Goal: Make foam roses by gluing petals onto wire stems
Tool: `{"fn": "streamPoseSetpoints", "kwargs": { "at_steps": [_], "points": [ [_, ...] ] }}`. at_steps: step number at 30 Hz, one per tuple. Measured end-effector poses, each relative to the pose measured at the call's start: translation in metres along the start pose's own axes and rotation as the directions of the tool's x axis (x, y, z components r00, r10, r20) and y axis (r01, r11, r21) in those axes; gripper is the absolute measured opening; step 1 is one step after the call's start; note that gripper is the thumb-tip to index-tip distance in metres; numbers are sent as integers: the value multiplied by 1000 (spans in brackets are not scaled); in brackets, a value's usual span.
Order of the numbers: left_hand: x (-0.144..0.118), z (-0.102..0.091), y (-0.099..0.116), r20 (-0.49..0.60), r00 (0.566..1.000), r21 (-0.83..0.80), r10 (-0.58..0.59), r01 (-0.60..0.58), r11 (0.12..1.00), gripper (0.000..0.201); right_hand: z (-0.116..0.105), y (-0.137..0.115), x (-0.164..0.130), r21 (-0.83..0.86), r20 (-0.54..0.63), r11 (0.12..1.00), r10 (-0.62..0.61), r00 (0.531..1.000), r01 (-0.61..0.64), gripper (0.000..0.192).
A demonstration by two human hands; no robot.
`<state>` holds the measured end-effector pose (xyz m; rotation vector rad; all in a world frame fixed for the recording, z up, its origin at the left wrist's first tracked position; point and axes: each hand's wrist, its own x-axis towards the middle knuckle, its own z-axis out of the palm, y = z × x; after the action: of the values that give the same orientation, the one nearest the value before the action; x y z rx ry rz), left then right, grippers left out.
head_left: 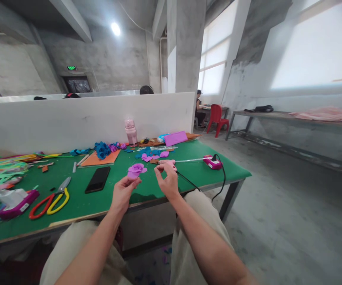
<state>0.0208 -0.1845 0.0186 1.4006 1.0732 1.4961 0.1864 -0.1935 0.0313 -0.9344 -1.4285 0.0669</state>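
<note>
The left hand (123, 194) is pinched shut on the base of a purple flower (136, 170), holding it up just above the near edge of the green surface (78, 206). The right hand (167, 180) is clamped around a pink glue gun (166, 162), its nozzle turned toward the flower; the two hands are near each other but not touching. The likeliest slip, as I judge it, is at the left fingertips: they sit right under the petals, so glue running down the bloom could reach skin, and a flinch could crush or drop the flower over the lap rather than the surface. The black cord (188, 182) trails from the gun across the surface edge toward a pink holder (212, 162); a tug on it could pull the nozzle off line. Beyond the hands lie loose purple and blue petals (151, 155), which a sweeping wrist could scatter. To the left lie a black phone (98, 179), scissors (50, 200) with red and yellow handles, a purple box (16, 202) and a fan of green strips (1, 172); an orange sheet (99, 159) with blue flowers (102, 149) and a pink bottle (131, 131) sit further back against the white partition (84, 118). None of these lies between the hands.
</note>
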Motion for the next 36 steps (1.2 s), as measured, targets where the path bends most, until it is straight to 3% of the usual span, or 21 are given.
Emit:
{"fn": "streamPoseSetpoints", "kwargs": {
  "at_steps": [4, 8, 12, 20, 27, 36],
  "points": [
    [3, 2, -3, -97, 995, 0, 31, -31, 1000, 30, 4, 0, -3, 53, 51, 998, 44, 998, -47, 18],
    [8, -1, -10, -117, 980, 157, 160, -141, 977, 29, 7, -3, -7, 156, 132, 983, 82, 988, -102, 19],
    [10, -5, -13, -45, 957, 322, 288, -259, 911, 22, 10, -1, -7, 317, 209, 924, 154, 966, -216, 20],
    [5, -7, -10, 147, 857, 502, 494, -495, 709, 19, 7, 4, 0, 558, 346, 682, 325, 880, -472, 23],
    [5, -10, -5, 136, 842, 574, 523, -497, 651, 16, 5, 9, -1, 556, 502, 604, 304, 810, -571, 32],
    [3, -7, -1, 213, 853, 592, 476, -500, 631, 22, 4, 1, -1, 580, 465, 618, 283, 839, -530, 23]
  ]
}}
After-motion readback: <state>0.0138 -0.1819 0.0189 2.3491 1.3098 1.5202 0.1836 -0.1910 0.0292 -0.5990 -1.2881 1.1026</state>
